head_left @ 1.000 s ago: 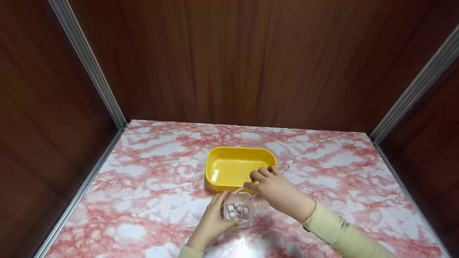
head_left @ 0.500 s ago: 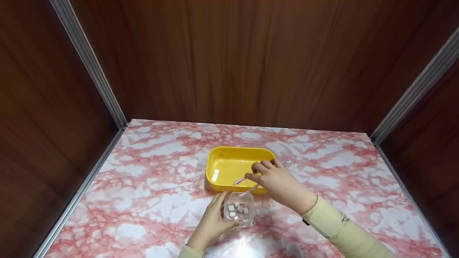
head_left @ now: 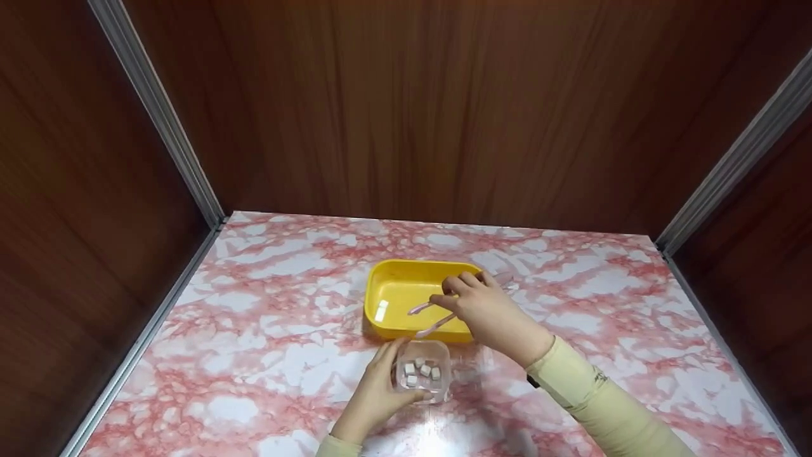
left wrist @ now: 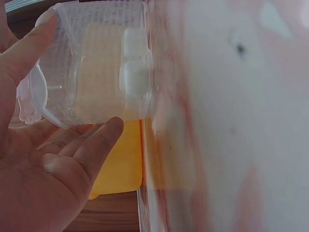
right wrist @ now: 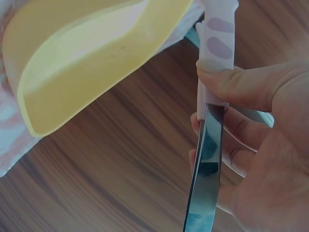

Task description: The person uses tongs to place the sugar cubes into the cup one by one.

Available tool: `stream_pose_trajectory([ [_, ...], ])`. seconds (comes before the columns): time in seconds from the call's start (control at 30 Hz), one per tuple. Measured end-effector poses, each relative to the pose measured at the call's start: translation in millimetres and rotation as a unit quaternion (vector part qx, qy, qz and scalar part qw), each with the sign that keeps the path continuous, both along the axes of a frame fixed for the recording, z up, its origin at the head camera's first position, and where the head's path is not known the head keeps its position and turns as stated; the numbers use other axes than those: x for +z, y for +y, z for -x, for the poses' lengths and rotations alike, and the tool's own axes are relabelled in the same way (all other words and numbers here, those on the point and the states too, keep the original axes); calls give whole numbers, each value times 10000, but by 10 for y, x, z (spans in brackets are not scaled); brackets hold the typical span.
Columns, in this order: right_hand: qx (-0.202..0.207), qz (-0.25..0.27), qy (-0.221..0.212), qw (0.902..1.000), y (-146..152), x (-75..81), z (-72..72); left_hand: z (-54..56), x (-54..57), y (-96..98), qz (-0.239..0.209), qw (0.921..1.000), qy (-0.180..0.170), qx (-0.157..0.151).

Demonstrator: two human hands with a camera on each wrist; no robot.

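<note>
Tongs (head_left: 436, 325), pinched in the right hand (head_left: 490, 316) above the yellow tray (head_left: 399, 293), tips apart, could knock the clear box (left wrist: 96, 53) of cubes (head_left: 425, 369) just nearer, spilling them if the left hand (head_left: 380, 386) gripping it loosens

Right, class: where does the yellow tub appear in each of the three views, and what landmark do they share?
Head: the yellow tub, just below centre, beyond the clear box.
Left wrist: the yellow tub, low and left of centre.
Right wrist: the yellow tub, upper left, cut off above.
Shared landmark: the red-and-white tabletop.
</note>
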State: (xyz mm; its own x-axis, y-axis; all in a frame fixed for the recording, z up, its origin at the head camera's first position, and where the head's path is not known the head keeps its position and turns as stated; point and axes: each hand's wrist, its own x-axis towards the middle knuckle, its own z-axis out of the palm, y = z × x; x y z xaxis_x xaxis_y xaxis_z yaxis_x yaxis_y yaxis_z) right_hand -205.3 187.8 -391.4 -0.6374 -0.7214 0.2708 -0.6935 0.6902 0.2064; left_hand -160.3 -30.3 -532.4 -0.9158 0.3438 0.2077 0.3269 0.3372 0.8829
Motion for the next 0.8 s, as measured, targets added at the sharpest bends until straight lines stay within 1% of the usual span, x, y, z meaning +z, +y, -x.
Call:
stream_pose_trajectory([
  [0.1, 8, -8, 10, 10000, -16, -1, 34, 2, -8, -6, -15, 10000, -12, -15],
  [0.27, -18, -27, 38, 10000, -47, -7, 84, 3, -15, -12, -31, 9999, 100, -10],
  [0.4, -73, -17, 6, 10000, -67, -16, 122, 3, -25, -9, -78, 9999, 126, -2],
  [0.57, -105, 71, -87, 9999, -80, -28, 173, 4, -42, -2, -125, 9999, 34, -9],
  [0.8, -198, 72, -123, 9997, -96, -48, 245, -2, -19, 3, -43, 10000, -74, 23],
])
